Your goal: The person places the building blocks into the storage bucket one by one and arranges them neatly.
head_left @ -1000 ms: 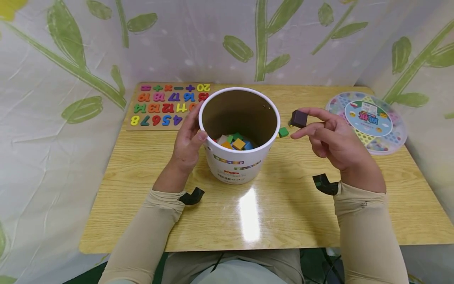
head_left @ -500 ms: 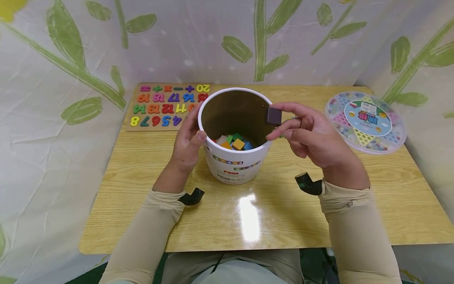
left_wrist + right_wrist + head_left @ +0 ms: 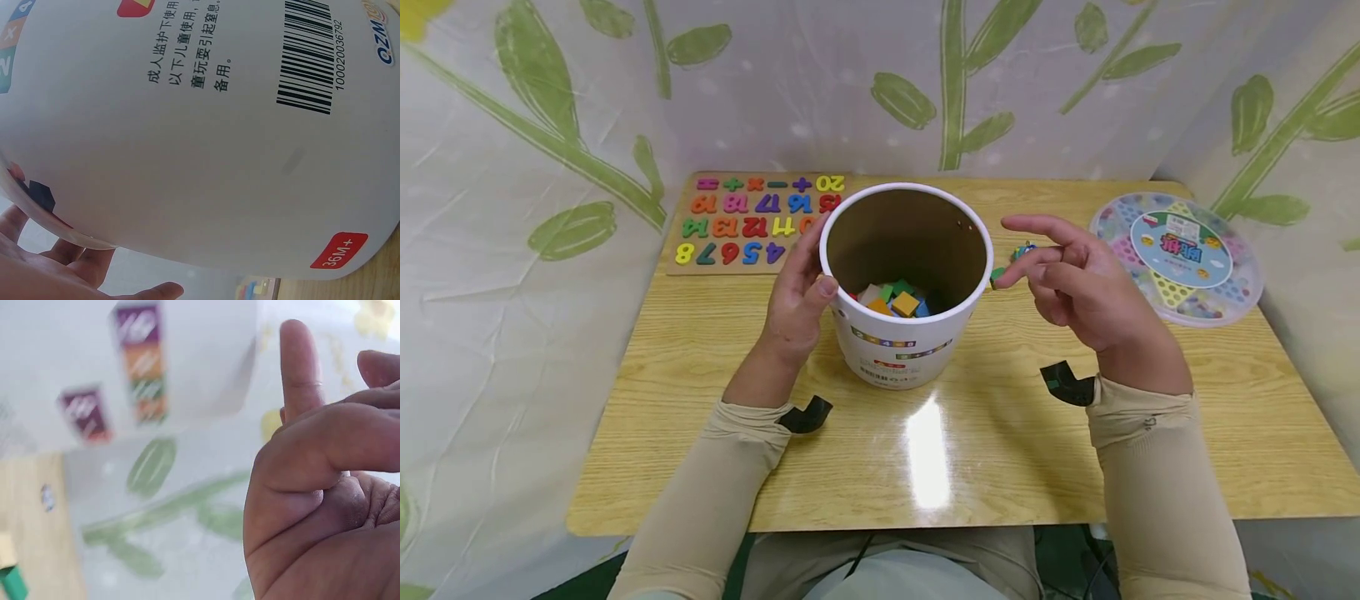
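A white bucket (image 3: 895,354) with printed labels stands upright on the table, several coloured blocks (image 3: 895,298) lying in its bottom. My left hand (image 3: 801,292) grips the bucket's left side at the rim, thumb on the near side; in the left wrist view the bucket's printed wall fills most of the picture. To the right of the bucket, my right hand (image 3: 1082,283) hovers holding nothing, index finger and thumb spread apart and the other fingers loosely bent. Under its fingertips a green block (image 3: 997,273) lies on the table, partly hidden, near a small multicoloured item (image 3: 1022,250).
Behind the bucket on the left lies a wooden number board (image 3: 737,223) with coloured numerals. At the back right is a round, clear game case (image 3: 1247,275) with a blue label. A patterned curtain (image 3: 820,100) closes off the table's (image 3: 1000,467) far side.
My right hand carried a dark block left over the bucket's opening, let go of it, and has drawn back right without it. My left hand has kept its grip on the rim.
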